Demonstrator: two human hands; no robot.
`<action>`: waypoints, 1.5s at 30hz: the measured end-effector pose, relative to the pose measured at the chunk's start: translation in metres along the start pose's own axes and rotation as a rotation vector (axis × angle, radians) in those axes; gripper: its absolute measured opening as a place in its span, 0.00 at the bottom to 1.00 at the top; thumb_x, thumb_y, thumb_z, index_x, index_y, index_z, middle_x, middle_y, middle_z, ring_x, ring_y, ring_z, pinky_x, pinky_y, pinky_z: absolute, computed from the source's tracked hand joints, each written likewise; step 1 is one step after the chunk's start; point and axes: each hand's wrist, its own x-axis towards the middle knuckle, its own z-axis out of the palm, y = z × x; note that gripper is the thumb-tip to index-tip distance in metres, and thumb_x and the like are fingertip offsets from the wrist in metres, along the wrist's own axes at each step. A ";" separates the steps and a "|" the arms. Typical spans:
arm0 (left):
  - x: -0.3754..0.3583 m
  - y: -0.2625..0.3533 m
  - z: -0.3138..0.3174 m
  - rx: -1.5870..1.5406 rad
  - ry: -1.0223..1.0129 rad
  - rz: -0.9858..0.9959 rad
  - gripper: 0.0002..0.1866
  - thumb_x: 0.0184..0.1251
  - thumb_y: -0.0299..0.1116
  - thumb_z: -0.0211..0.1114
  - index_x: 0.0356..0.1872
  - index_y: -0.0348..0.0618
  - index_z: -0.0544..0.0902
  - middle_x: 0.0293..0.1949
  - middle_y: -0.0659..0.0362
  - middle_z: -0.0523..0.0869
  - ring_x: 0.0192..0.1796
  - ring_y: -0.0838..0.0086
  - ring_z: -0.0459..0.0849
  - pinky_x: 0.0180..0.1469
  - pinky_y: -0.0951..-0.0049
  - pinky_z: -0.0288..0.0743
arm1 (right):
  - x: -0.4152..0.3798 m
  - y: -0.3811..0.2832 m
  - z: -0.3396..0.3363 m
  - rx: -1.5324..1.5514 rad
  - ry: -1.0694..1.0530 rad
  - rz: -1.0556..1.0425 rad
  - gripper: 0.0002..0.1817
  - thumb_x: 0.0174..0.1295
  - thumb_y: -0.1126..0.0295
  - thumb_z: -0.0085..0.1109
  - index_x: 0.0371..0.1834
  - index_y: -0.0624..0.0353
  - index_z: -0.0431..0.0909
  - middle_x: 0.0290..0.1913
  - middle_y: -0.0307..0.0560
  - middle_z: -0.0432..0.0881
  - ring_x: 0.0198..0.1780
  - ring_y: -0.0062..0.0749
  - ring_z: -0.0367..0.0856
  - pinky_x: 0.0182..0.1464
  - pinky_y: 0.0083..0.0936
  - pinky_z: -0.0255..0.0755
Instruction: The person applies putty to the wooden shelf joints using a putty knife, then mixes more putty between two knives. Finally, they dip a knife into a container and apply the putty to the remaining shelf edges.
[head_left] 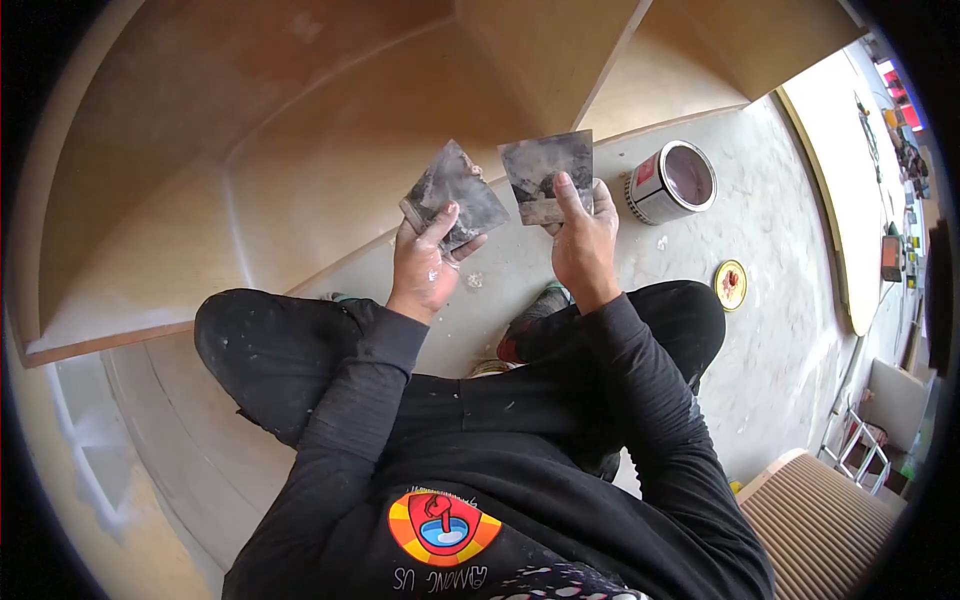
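Observation:
Two flat, squarish metal plates smeared with pale paste are held up at the middle of the head view. My left hand [427, 265] grips the left plate [455, 195], its thumb across the lower part and some paste at the right edge. The right plate [547, 170] is in my right hand [585, 240], thumb on its face and fingers mostly behind it. The plates are close together, with a narrow gap between them. White residue covers parts of both hands.
A wooden cabinet-like structure [350, 120] stands ahead and left. On the grey floor [770, 370] at right are an open tin [672, 183] and a round lid [730, 285] with residue. A ribbed brown panel [820, 515] lies lower right; a pale board [825, 150] is farther up.

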 end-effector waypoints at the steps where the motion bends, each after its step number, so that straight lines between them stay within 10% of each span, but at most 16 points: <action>1: -0.001 -0.001 0.002 0.005 -0.010 -0.003 0.17 0.73 0.29 0.60 0.61 0.50 0.75 0.53 0.63 0.82 0.52 0.72 0.84 0.48 0.63 0.87 | -0.004 0.001 0.003 0.004 -0.037 0.012 0.08 0.72 0.71 0.58 0.48 0.61 0.71 0.44 0.44 0.83 0.41 0.26 0.84 0.41 0.25 0.83; 8: 0.004 0.000 0.000 -0.026 0.022 0.005 0.17 0.73 0.28 0.59 0.60 0.47 0.75 0.53 0.62 0.82 0.53 0.72 0.84 0.50 0.61 0.86 | 0.000 -0.005 0.002 -0.312 -0.035 -0.362 0.13 0.72 0.72 0.57 0.55 0.66 0.77 0.46 0.43 0.84 0.42 0.21 0.81 0.43 0.20 0.78; 16: 0.030 -0.006 -0.013 0.201 0.083 0.457 0.11 0.75 0.27 0.57 0.54 0.35 0.75 0.50 0.60 0.81 0.50 0.78 0.78 0.57 0.72 0.74 | -0.016 -0.024 -0.015 -0.188 -0.269 0.347 0.12 0.65 0.74 0.60 0.47 0.72 0.78 0.37 0.49 0.85 0.27 0.28 0.84 0.27 0.23 0.80; 29: 0.011 0.021 -0.013 0.875 -0.274 0.527 0.16 0.73 0.32 0.61 0.55 0.33 0.76 0.50 0.54 0.84 0.52 0.72 0.81 0.58 0.72 0.72 | -0.008 -0.024 -0.012 -0.155 -0.095 0.105 0.12 0.65 0.74 0.61 0.46 0.72 0.80 0.39 0.43 0.86 0.36 0.22 0.82 0.39 0.20 0.76; 32: 0.012 0.044 -0.020 0.893 -0.085 0.344 0.16 0.74 0.31 0.60 0.57 0.34 0.75 0.50 0.58 0.83 0.49 0.76 0.83 0.55 0.74 0.76 | -0.004 -0.025 -0.014 -0.267 -0.099 -0.090 0.11 0.67 0.73 0.60 0.47 0.70 0.81 0.39 0.41 0.85 0.37 0.20 0.82 0.40 0.19 0.75; 38: 0.014 0.013 -0.003 0.255 -0.028 0.262 0.16 0.73 0.30 0.61 0.58 0.41 0.74 0.50 0.59 0.84 0.47 0.73 0.86 0.42 0.69 0.85 | -0.017 -0.024 -0.004 -0.462 -0.188 -0.213 0.16 0.70 0.69 0.60 0.54 0.70 0.79 0.42 0.39 0.85 0.40 0.17 0.79 0.46 0.17 0.73; 42: 0.014 -0.004 -0.002 0.181 0.010 0.325 0.14 0.71 0.24 0.63 0.55 0.36 0.75 0.49 0.61 0.83 0.49 0.78 0.80 0.56 0.74 0.74 | -0.027 -0.024 0.000 -0.638 -0.363 -0.162 0.11 0.70 0.71 0.58 0.48 0.68 0.80 0.27 0.39 0.81 0.29 0.18 0.79 0.33 0.20 0.74; 44: 0.016 -0.005 -0.008 0.414 0.034 0.468 0.12 0.71 0.25 0.63 0.51 0.35 0.76 0.47 0.60 0.84 0.47 0.78 0.81 0.54 0.75 0.74 | -0.025 -0.031 -0.003 -1.022 -0.557 -0.094 0.09 0.67 0.70 0.61 0.41 0.67 0.81 0.22 0.50 0.79 0.24 0.28 0.73 0.32 0.26 0.71; 45: 0.018 -0.006 -0.012 0.410 0.037 0.468 0.12 0.71 0.25 0.63 0.51 0.35 0.76 0.47 0.60 0.84 0.47 0.78 0.81 0.54 0.75 0.74 | -0.021 -0.024 -0.010 -1.204 -0.609 -0.304 0.09 0.63 0.69 0.61 0.33 0.65 0.79 0.20 0.60 0.75 0.21 0.49 0.75 0.30 0.35 0.72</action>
